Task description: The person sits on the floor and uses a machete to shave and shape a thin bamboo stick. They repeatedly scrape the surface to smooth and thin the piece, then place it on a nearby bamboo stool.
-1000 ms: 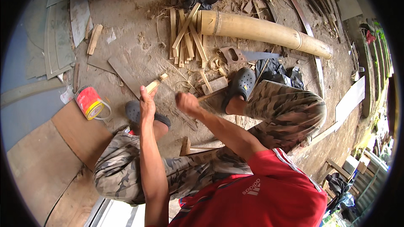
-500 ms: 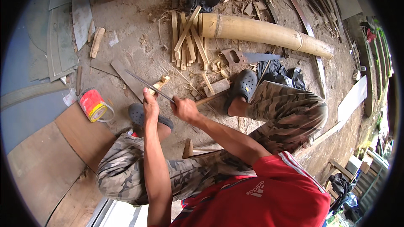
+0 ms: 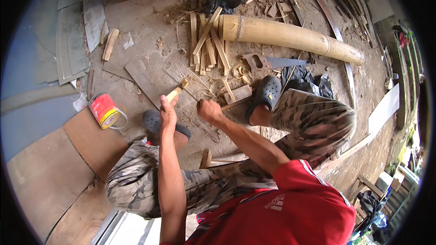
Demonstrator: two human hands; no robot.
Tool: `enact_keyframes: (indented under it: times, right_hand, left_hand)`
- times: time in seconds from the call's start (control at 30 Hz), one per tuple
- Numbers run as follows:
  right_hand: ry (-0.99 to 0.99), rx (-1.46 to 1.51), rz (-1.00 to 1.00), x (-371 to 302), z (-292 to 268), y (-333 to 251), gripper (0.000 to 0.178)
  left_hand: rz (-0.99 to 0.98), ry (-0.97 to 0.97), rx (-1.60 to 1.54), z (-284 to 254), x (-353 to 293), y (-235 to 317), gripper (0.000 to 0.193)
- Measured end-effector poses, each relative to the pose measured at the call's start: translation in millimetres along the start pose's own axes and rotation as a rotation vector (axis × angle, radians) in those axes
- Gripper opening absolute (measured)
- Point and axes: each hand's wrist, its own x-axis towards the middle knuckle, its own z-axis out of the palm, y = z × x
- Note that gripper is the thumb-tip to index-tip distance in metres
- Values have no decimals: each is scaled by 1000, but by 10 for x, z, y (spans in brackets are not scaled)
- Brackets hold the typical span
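Observation:
My left hand [image 3: 168, 117] is closed around a short, pale piece of wood [image 3: 174, 94], whose thicker, notched end points away from me. Just right of it, my right hand [image 3: 209, 111] is a fist on the near end of a long, thin dark blade [image 3: 189, 92]. That blade slants up and left from the fist, smeared by motion, and seems to pass beside the wood's far end; whether they touch I cannot tell. Its handle is hidden in my fingers. Beyond my hands lies a pile of split bamboo strips [image 3: 207, 50].
A thick bamboo pole [image 3: 284, 34] lies past the strips, with a handsaw [image 3: 272, 62] in front of it. A wooden block [image 3: 238, 94] rests by my right clog [image 3: 266, 91]. At left are a red and yellow bucket [image 3: 105, 110] and brown boards [image 3: 93, 140].
My right hand has moved right, away from the left hand, drawing the blade back along the wood. My left hand still grips the piece. The whole view has shifted slightly.

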Motion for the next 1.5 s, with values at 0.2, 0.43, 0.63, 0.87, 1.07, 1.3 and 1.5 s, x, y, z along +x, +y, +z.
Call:
enact_keyframes:
  times: [0.2,0.43,0.63,0.87,1.07,1.3,1.5]
  right_hand:
    - [-228,1,261,264,307,323,27]
    - [-96,131,116,-217,28,37,33]
    - [-30,28,102,-7,129,145,24]
    - [-128,-48,48,29,-550,-205,26]
    - [-44,128,93,-87,-67,-81,33]
    - [-34,166,-21,-250,-2,58,32]
    - [87,-96,-244,-223,155,288,18]
  left_hand:
    - [24,27,-75,96,-8,156,87]
    - [-6,46,-61,79,94,31,93]
    - [-75,-39,-90,122,38,83,109]
    - [-47,-45,-64,102,167,36,111]
    - [-16,-122,-59,82,0,162,106]
    - [-33,-62,-94,65,-22,109,107]
    - [-53,6,-251,32,-61,134,101]
